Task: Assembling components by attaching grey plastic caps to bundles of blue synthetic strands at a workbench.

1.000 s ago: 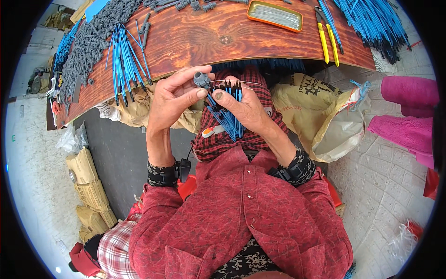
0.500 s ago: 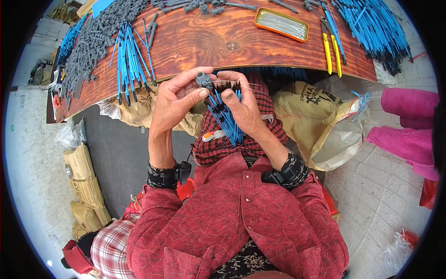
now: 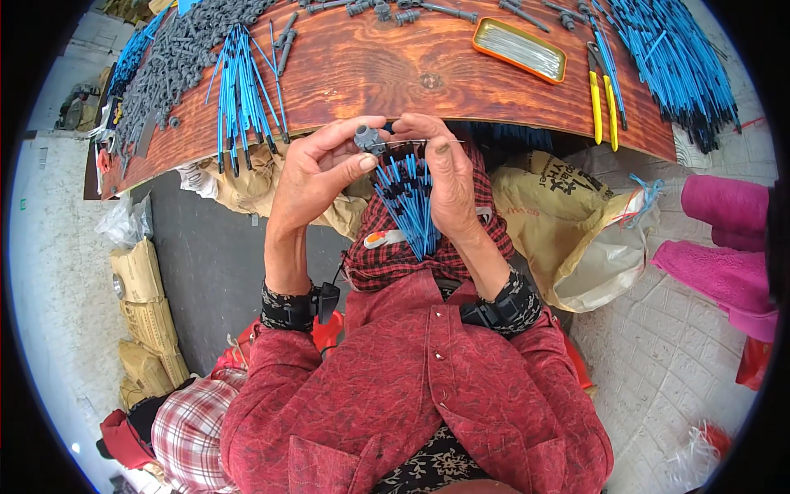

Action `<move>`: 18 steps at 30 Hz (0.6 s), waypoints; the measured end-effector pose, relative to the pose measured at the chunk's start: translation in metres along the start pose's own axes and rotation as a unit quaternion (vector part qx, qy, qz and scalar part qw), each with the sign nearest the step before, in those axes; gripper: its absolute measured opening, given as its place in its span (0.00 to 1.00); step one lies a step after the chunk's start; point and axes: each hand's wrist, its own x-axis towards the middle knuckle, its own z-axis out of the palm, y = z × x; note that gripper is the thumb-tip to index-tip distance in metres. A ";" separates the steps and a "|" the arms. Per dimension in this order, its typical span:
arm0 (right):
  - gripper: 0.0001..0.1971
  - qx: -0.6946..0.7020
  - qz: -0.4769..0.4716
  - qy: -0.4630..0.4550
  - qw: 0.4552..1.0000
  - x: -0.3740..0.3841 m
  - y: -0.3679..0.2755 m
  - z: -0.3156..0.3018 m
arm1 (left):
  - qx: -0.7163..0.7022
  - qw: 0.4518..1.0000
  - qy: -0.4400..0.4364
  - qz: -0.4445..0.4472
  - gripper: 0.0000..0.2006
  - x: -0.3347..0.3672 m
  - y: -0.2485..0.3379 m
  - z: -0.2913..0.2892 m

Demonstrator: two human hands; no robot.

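Between the thumb and fingers of my left hand (image 3: 317, 177) is a grey ribbed plastic fitting (image 3: 368, 139), its round open end upward. From the fitting a thin metal wire (image 3: 411, 142) runs right to my right hand (image 3: 451, 185), whose raised thumb crosses it, closed against the fingers behind. Just below the wire, a bundle of blue rods (image 3: 415, 216) with black tips and black collars rests on my lap, on red-and-black checked cloth. Whether the wire goes through the fitting is hidden by my left fingers.
On the wooden table (image 3: 370, 62) lie a heap of grey fittings (image 3: 193, 58), blue rods (image 3: 239, 90), a tin of thin metal wires (image 3: 520, 51), yellow-handled pliers (image 3: 605, 103) and a larger pile of blue rods (image 3: 679, 66). An open woven sack (image 3: 568, 230) stands right of my lap.
My right hand has moved slightly right, its thumb rising from beside the rod bundle to the wire. More of the bundle shows. My left hand still holds the fitting; the view has shifted slightly.
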 end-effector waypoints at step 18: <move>0.23 -0.073 -0.018 -0.026 0.997 0.006 -0.003 0.003 | 0.037 0.999 0.002 0.032 0.23 0.000 0.001 0.006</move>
